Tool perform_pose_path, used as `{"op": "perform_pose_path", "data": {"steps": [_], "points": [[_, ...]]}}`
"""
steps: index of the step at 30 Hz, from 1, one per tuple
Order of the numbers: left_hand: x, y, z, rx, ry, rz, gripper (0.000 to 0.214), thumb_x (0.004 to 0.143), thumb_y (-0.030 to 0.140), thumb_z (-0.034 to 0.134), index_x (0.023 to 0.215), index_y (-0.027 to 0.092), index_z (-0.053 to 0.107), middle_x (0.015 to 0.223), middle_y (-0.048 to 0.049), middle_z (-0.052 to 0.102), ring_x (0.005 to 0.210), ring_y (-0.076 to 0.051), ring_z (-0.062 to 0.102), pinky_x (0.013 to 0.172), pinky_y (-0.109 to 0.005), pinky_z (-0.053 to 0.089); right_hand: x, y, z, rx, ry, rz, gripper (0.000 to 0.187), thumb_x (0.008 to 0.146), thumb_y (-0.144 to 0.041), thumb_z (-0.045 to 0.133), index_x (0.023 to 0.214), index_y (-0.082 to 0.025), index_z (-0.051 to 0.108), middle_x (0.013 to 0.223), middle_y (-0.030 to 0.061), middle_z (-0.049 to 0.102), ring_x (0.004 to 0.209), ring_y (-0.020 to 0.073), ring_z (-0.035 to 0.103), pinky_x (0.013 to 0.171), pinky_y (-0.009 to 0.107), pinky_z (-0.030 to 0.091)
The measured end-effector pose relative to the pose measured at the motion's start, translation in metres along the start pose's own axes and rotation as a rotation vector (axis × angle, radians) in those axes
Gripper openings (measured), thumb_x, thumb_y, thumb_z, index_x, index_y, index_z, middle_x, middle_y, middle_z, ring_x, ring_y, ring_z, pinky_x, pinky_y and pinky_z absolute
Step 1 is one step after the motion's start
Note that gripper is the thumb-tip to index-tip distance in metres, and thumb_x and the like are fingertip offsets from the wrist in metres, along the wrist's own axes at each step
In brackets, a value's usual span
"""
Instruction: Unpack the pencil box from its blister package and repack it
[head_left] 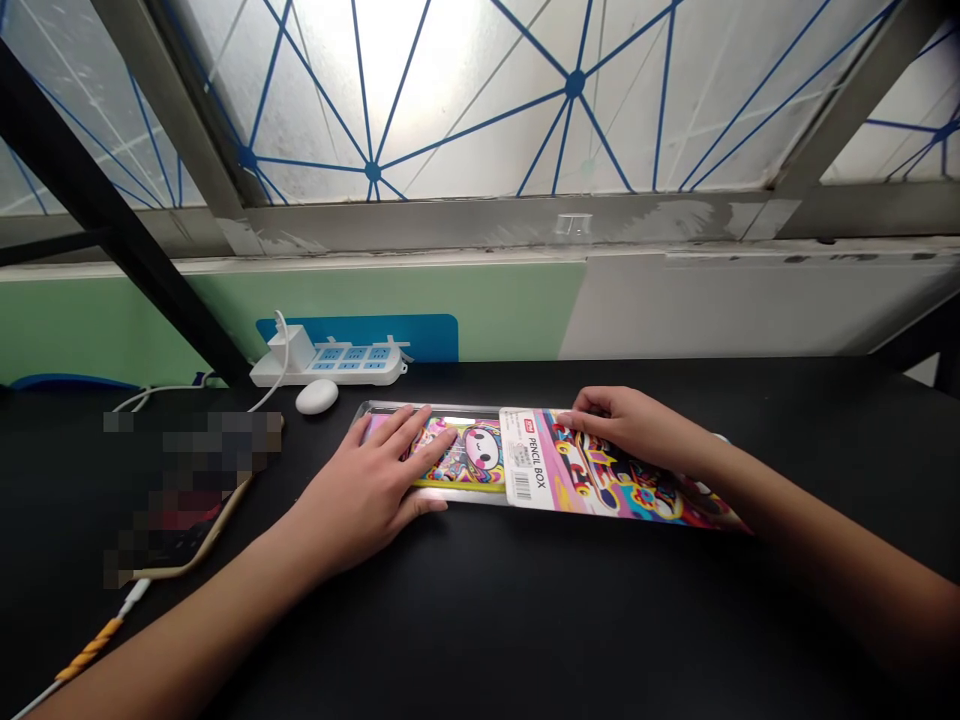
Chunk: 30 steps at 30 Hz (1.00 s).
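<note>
A colourful pencil box (481,450) with a white cartoon face lies in a clear plastic tray (472,497) on the black desk. A printed card sleeve (531,455), marked "PENCIL BOX", covers its right part. My left hand (382,475) lies over the left end of the box, fingers spread across the top and thumb along the near edge. At the sleeve's far edge, my right hand (637,425) pinches the card, with the thumb on top and the curled fingers partly hidden. The sleeve's right end is partly covered by my right forearm.
Behind the box, a white power strip (360,362) with a plugged-in charger stands against the wall. A white rounded object (316,397) sits in front of it. On the left lies a blurred-out phone (191,510) with a cable (94,645). A black post (120,210) slants at the left.
</note>
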<state>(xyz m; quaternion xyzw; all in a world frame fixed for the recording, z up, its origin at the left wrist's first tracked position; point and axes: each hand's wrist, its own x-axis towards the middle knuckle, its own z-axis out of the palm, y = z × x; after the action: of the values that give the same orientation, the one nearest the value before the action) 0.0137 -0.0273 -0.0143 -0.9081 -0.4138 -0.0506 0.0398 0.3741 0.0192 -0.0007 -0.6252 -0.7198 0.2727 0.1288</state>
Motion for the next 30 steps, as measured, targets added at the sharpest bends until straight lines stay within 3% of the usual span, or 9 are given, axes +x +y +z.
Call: {"op": "perform_pose_path", "data": {"steps": [5, 8, 12, 15, 18, 24, 30], "points": [[-0.001, 0.008, -0.003, -0.068, 0.002, -0.003, 0.075, 0.1, 0.071, 0.042, 0.16, 0.025, 0.043, 0.167, -0.0173, 0.036, 0.152, -0.045, 0.034, 0.117, -0.07, 0.031, -0.002, -0.002, 0.007, 0.008, -0.01, -0.027, 0.05, 0.087, -0.075, 0.056, 0.084, -0.026, 0.066, 0.078, 0.0026, 0.071, 0.069, 0.0205, 0.06, 0.058, 0.031, 0.042], [-0.006, 0.004, -0.008, -0.218, 0.049, 0.026, 0.071, 0.102, 0.069, 0.039, 0.16, 0.028, 0.041, 0.165, -0.0121, 0.041, 0.152, -0.04, 0.037, 0.121, -0.063, 0.031, -0.002, 0.001, 0.005, 0.009, -0.029, -0.017, 0.05, 0.085, -0.075, 0.058, 0.08, -0.026, 0.065, 0.075, 0.0016, 0.068, 0.067, 0.0201, 0.058, 0.057, 0.031, 0.039], [-0.011, -0.009, -0.011, -0.573, 0.296, -0.088, 0.061, 0.106, 0.062, 0.033, 0.156, 0.028, 0.046, 0.162, -0.0067, 0.047, 0.151, -0.033, 0.041, 0.126, -0.051, 0.031, -0.002, 0.003, -0.004, 0.013, -0.069, 0.0, 0.049, 0.081, -0.074, 0.064, 0.078, -0.025, 0.066, 0.074, 0.0013, 0.068, 0.067, 0.0197, 0.058, 0.058, 0.031, 0.04], [-0.008, -0.015, -0.004, -0.788, 0.479, -0.25, 0.063, 0.106, 0.065, 0.028, 0.15, 0.026, 0.051, 0.161, -0.0078, 0.047, 0.152, -0.033, 0.038, 0.126, -0.053, 0.03, -0.002, 0.004, -0.012, 0.013, -0.106, 0.026, 0.051, 0.079, -0.076, 0.066, 0.074, -0.025, 0.064, 0.073, 0.0012, 0.068, 0.067, 0.0198, 0.058, 0.058, 0.032, 0.04], [-0.002, -0.014, 0.005, -0.993, 0.528, -0.315, 0.067, 0.106, 0.066, 0.016, 0.152, 0.025, 0.042, 0.165, -0.0096, 0.04, 0.156, -0.03, 0.032, 0.126, -0.055, 0.03, -0.002, 0.005, -0.017, 0.019, -0.134, 0.037, 0.053, 0.076, -0.077, 0.067, 0.075, -0.025, 0.062, 0.072, 0.0014, 0.067, 0.066, 0.0201, 0.059, 0.057, 0.031, 0.04], [0.002, -0.003, 0.009, -1.059, 0.512, -0.33, 0.072, 0.104, 0.065, -0.002, 0.154, 0.026, 0.032, 0.169, -0.0094, 0.033, 0.159, -0.024, 0.024, 0.128, -0.052, 0.025, 0.005, 0.022, -0.012, 0.024, 0.018, -0.056, 0.064, 0.074, -0.075, 0.069, 0.114, -0.025, 0.063, 0.083, 0.0019, 0.064, 0.071, 0.0217, 0.061, 0.062, 0.034, 0.049], [0.003, -0.002, 0.01, -1.125, 0.559, -0.309, 0.068, 0.105, 0.061, -0.004, 0.152, 0.026, 0.031, 0.169, -0.0104, 0.034, 0.159, -0.023, 0.025, 0.126, -0.053, 0.027, 0.014, 0.009, -0.001, -0.038, 0.078, -0.07, 0.088, 0.069, -0.076, 0.071, 0.137, -0.022, 0.056, 0.121, 0.0154, 0.066, 0.104, 0.0333, 0.069, 0.09, 0.046, 0.058]]}}
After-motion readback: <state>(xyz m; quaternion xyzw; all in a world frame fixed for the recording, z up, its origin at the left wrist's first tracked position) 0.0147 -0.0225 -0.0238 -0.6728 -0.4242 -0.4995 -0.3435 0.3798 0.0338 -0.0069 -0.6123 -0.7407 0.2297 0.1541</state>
